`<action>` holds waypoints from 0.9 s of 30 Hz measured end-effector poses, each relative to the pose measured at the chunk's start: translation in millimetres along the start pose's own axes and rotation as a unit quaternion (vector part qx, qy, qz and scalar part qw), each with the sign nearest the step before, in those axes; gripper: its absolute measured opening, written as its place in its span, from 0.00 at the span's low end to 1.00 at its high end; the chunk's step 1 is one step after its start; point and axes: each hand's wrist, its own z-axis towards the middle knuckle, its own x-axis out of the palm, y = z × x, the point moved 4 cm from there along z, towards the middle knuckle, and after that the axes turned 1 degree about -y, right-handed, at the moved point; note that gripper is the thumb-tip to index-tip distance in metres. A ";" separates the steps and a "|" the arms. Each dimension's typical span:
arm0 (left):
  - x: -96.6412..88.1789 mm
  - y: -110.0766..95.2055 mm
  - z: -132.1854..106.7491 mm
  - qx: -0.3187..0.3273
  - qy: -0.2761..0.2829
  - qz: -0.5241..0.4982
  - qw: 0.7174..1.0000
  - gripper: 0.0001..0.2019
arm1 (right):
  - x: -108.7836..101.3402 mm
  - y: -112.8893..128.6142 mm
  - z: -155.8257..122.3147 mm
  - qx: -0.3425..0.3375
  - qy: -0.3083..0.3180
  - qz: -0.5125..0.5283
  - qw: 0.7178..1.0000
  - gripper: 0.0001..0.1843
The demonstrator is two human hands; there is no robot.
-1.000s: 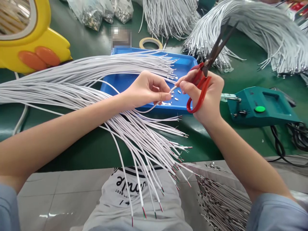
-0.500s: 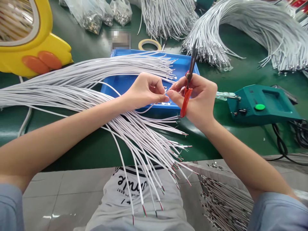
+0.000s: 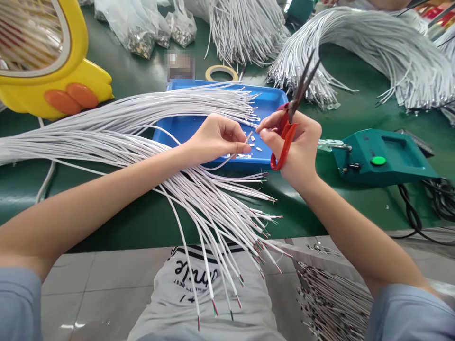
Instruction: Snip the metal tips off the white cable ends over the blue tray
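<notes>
Over the front of a blue tray (image 3: 277,97), my left hand (image 3: 218,139) pinches a white cable (image 3: 225,162) near its end, which sticks out past the fingertips. My right hand (image 3: 296,147) is closed on red-handled scissors (image 3: 284,151), their dark blades (image 3: 304,85) parted and pointing up and away. Its thumb and forefinger are close together; whether a small bit is between them I cannot make out. Small white scraps (image 3: 253,142) lie in the tray between my hands. Under my left forearm runs a bundle of white cables (image 3: 199,199) with red and green wire ends.
Another cable bundle (image 3: 177,102) rests across the tray. Behind are a tape roll (image 3: 209,73), bags of small metal parts (image 3: 181,28) and grey cable bundles (image 3: 355,28). A green device (image 3: 391,156) stands at right, a yellow duck-shaped object (image 3: 81,71) at left.
My right hand has moved slightly right, away from my left hand, and the scissors have tilted right with their blades now visibly apart. The cable end shows beyond my left fingertips.
</notes>
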 end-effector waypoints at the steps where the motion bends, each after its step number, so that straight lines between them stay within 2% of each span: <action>1: 0.1 -0.1 0.0 0.000 0.001 0.002 1.000 0.07 | 0.1 0.5 -0.4 -0.004 0.004 0.019 1.000 0.05; 4: 1.1 -0.7 0.0 0.004 0.019 0.001 1.000 0.05 | 2.6 0.9 -1.3 -0.003 0.025 0.049 0.999 0.05; 10: 0.6 -2.7 -0.2 0.019 0.006 0.034 0.999 0.04 | 3.3 1.3 0.7 0.015 0.016 -0.012 1.000 0.05; 13: 1.0 -2.8 -0.4 0.019 0.011 0.044 0.999 0.05 | 3.7 1.1 1.9 0.003 0.032 -0.005 0.999 0.06; 17: 2.2 -0.3 -0.5 -0.010 0.043 0.030 0.999 0.03 | 4.8 -0.3 3.2 -0.045 0.069 0.036 0.996 0.09; 21: 3.8 -0.5 -0.4 -0.024 0.076 -0.006 0.997 0.04 | 5.3 -2.9 4.2 -0.057 0.086 0.059 0.993 0.12; 27: 3.1 1.6 0.4 -0.083 0.075 -0.047 0.993 0.06 | 1.0 -3.3 5.3 -0.101 0.078 0.031 0.991 0.11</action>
